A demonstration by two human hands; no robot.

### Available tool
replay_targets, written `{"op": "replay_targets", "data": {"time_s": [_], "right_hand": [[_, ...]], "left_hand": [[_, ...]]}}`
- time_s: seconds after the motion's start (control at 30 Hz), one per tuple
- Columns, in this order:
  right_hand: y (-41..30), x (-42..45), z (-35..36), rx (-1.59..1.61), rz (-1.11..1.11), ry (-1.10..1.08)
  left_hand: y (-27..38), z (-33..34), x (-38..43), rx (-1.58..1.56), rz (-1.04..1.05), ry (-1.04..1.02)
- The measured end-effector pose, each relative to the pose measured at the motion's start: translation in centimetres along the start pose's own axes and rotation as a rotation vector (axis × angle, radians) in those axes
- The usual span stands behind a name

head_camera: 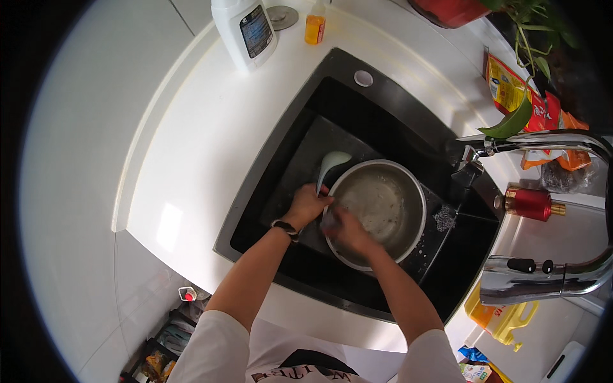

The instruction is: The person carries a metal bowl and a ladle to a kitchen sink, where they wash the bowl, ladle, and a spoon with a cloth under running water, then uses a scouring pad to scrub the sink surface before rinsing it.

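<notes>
A round metal pot point(383, 206) with cloudy liquid in it stands in the dark kitchen sink point(282, 167). Beside its left rim my left hand point(308, 205) grips a pale ladle point(334, 159), whose bowl points away from me. My right hand point(348, 230) is over the pot's near left part, blurred; something indistinct shows at its fingers, and I cannot tell what it holds. To the right of the pot, a metal scouring pad point(445, 218) lies in the sink.
A chrome faucet point(522, 280) arches in from the right. A white bottle point(246, 36) and a small orange bottle point(315, 28) stand behind the sink. At the right are a red bottle point(529, 203), a yellow jug point(500, 316), food packets point(522, 98) and a plant point(512, 119).
</notes>
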State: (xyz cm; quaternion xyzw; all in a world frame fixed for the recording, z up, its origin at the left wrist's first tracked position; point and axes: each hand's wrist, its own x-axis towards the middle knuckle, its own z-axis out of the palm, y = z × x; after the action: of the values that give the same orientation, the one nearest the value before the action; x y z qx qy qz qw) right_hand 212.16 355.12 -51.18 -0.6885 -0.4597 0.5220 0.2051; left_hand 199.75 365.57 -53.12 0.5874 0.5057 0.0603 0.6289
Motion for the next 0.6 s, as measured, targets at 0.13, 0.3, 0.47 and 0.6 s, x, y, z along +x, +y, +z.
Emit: {"op": "replay_targets", "data": {"time_s": [0.13, 0.3, 0.47, 0.6], "right_hand": [[3.8, -5.8, -3.1, -0.258, 0.047, -0.493], [10.3, -2.6, -9.4, -0.756, 0.279, -0.101], [8.8, 2.0, -2.9, -0.512, 0.005, 0.443], [3.4, -1.2, 3.3, -0.185, -0.058, 0.330]], "left_hand": [[1.6, -0.4, -1.2, 0.185, 0.041, 0.036], [2.4, 0.1, -1.3, 0.232, 0.144, 0.019], [1.3, 1.2, -0.5, 0.324, 0.191, -0.018], [1.0, 0.9, -1.1, 0.418, 0.162, 0.020]]}}
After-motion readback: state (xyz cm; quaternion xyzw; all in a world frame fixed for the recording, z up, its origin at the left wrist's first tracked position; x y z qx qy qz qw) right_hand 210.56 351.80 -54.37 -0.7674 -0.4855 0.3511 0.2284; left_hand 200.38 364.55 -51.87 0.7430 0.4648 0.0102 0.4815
